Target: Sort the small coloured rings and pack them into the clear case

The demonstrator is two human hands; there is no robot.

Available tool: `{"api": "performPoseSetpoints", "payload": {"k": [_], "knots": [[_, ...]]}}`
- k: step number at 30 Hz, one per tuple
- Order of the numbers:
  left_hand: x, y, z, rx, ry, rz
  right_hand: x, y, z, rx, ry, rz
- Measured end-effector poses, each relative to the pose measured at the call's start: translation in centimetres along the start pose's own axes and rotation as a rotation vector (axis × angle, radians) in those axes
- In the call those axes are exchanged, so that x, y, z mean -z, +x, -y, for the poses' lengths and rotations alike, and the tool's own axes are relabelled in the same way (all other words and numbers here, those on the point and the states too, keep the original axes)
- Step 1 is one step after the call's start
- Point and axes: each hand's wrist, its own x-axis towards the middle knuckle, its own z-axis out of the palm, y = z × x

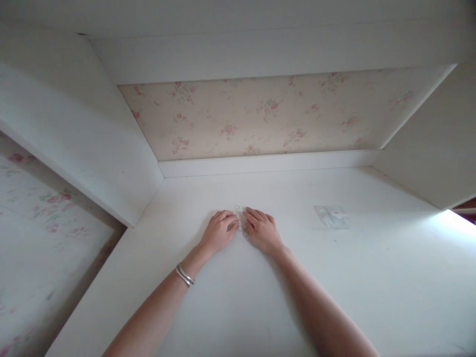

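Observation:
On the white desktop [230,307], several small thin rings lie in the narrow gap between my hands; one ring [237,208] sits just beyond my fingertips. Another ring [246,232] touches or nearly touches the thumb side of my right hand. My left hand [219,230] rests palm down from the left, fingers bent and thumb apart from them, beside the rings. From the other side, my right hand [262,229] lies palm down with its fingers stretched toward the same spot. The rings are too small to show their exact kind. Part of the group is hidden by my fingers.
To the right lies a clear plastic bag [332,217] with something small and pale inside. White panels [92,114] enclose the desktop on the left and right, and a board [260,52] overhangs it. Flowered wallpaper [245,119] covers the back wall.

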Motion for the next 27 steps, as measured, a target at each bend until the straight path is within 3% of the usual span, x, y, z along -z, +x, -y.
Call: {"api": "performPoseSetpoints", "payload": {"k": [4, 12, 16, 21, 27], "knots": [[0.0, -1.1, -0.8, 0.039, -0.062, 0.019, -0.4, -0.2, -0.8, 0.015, 0.190, -0.137], [-0.9, -1.3, -2.1, 0.072, -0.031, 0.073, -0.2, -1.1, -1.3, -0.184, 0.328, -0.255], [-0.9, -1.3, -2.1, 0.080, -0.062, 0.078, 0.2, -2.8, -0.8, -0.171, 0.343, -0.172], [-1.4, -1.5, -2.0, 0.089, -0.063, 0.110, 0.7, -4.7, 0.7, 0.042, 0.108, -0.016], [-0.8, -1.5, -1.4, 0.148, -0.201, 0.080, 0.8, -4.2, 1.0, 0.014, -0.010, 0.002]]}}
